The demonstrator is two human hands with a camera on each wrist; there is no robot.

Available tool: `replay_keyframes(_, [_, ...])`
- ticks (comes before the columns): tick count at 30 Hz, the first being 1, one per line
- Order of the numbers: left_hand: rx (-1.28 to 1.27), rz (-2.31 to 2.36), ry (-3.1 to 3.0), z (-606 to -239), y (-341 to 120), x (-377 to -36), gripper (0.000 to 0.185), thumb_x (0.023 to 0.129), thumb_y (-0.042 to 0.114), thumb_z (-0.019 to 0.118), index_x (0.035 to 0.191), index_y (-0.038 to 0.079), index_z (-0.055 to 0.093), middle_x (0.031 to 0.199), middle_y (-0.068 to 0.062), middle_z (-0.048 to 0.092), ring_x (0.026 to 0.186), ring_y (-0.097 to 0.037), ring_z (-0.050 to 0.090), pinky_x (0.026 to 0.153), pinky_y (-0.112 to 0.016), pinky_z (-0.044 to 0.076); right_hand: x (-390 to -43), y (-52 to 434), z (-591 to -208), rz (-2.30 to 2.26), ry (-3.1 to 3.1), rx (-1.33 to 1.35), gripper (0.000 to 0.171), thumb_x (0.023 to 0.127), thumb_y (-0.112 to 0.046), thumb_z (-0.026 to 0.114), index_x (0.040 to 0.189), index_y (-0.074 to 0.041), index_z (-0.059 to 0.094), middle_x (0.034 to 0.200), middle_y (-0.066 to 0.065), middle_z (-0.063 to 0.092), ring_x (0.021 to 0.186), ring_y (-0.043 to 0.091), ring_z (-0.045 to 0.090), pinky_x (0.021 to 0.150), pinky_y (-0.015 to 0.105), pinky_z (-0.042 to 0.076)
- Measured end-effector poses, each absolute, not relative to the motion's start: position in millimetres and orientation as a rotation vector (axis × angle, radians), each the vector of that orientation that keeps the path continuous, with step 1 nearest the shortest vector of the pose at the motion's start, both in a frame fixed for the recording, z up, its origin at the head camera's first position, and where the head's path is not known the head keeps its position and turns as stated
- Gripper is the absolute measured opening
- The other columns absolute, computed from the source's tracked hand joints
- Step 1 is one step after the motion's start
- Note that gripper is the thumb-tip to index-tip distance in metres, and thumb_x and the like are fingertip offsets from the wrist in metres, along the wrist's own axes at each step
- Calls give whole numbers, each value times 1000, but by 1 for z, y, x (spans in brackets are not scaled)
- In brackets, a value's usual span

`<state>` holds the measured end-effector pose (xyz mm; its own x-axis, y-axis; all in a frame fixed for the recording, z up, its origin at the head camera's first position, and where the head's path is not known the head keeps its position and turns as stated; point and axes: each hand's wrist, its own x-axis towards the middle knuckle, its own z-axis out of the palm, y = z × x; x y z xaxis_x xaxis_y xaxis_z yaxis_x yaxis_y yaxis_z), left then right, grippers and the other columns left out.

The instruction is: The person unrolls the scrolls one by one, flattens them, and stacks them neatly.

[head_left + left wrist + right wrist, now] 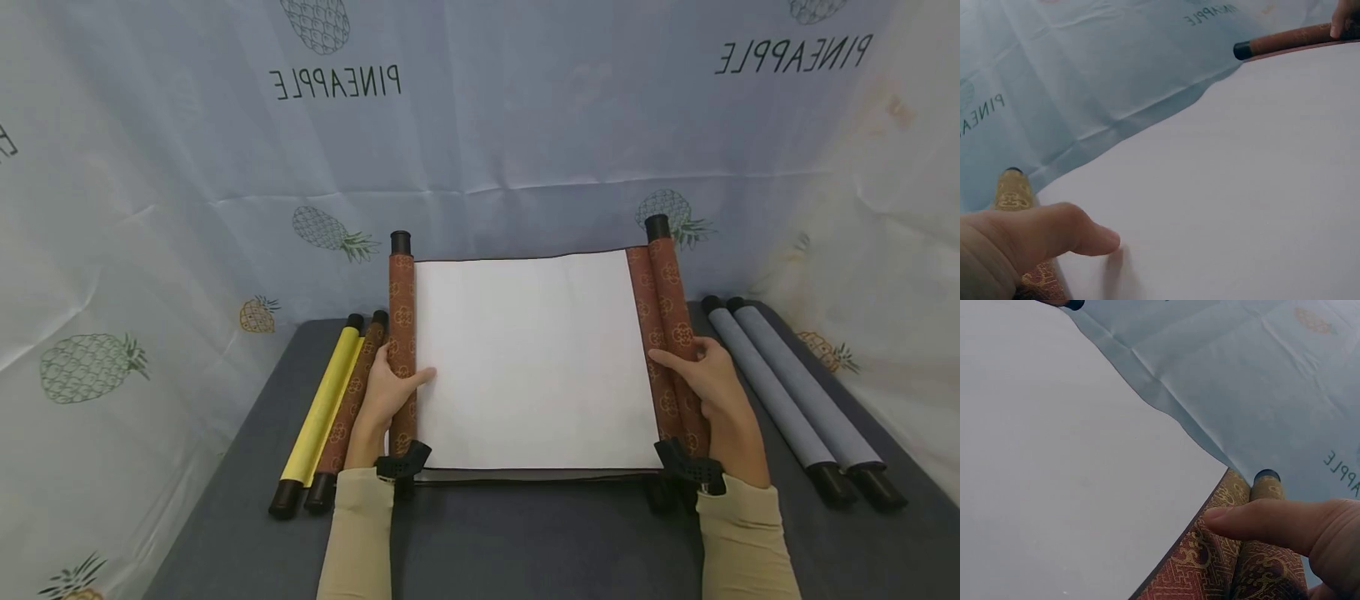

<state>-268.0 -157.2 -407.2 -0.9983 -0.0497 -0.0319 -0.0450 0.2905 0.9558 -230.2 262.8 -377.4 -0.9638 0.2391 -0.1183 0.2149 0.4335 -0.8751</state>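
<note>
White scroll [534, 358] lies unrolled on our table [525, 542]; our left hand [386, 392] grips its left roller [402, 333], our right hand [712, 379] its right roller [672, 317].

Count of items on the worktop [525, 542]:

One opened scroll [534, 358], white-faced, with two brown patterned rolls, one at each side edge.

Closed scrolls, four in all: one yellow scroll [322, 408] and one brown patterned scroll [352, 408] lying together on the left; two grey scrolls [795, 392] lying together on the right.

Hands, two: one left hand [386, 392] and one right hand [708, 379], each with one beige sleeve.

Backdrop cloth [480, 150]: two full "PINEAPPLE" prints are readable in the head view.
</note>
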Motion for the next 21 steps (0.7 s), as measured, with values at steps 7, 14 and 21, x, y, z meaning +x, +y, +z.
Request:
replay_keyframes(7, [200, -1848, -2571, -408, -162, -267, 95, 88, 22, 68, 153, -3, 5, 155, -28, 25, 142, -43, 31, 114, -57, 32, -228, 264, -378, 1602, -2648, -469, 90, 90, -31, 63, 149, 12, 11, 143, 35, 32, 120, 43, 47, 85, 41, 47])
replay_keyframes(14, [173, -1831, -2574, -408, -166, -268, 83, 91, 17, 60, 153, -4, 9, 158, -28, 20, 144, -43, 27, 115, -58, 30, -229, 269, -377, 1617, -2676, -536, 91, 91, -35, 60, 149, 14, 8, 147, 36, 29, 123, 43, 43, 91, 46, 46])
replay_keyframes(21, [94, -1733, -2509, -410, -165, -267, 59, 90, 13, 61, 143, -2, 38, 130, -25, 55, 108, -34, 59, 86, -38, 51, -229, 273, -377, 1615, -2698, -528, 90, 93, -37, 57, 149, 13, 7, 146, 35, 30, 122, 42, 44, 88, 42, 47])
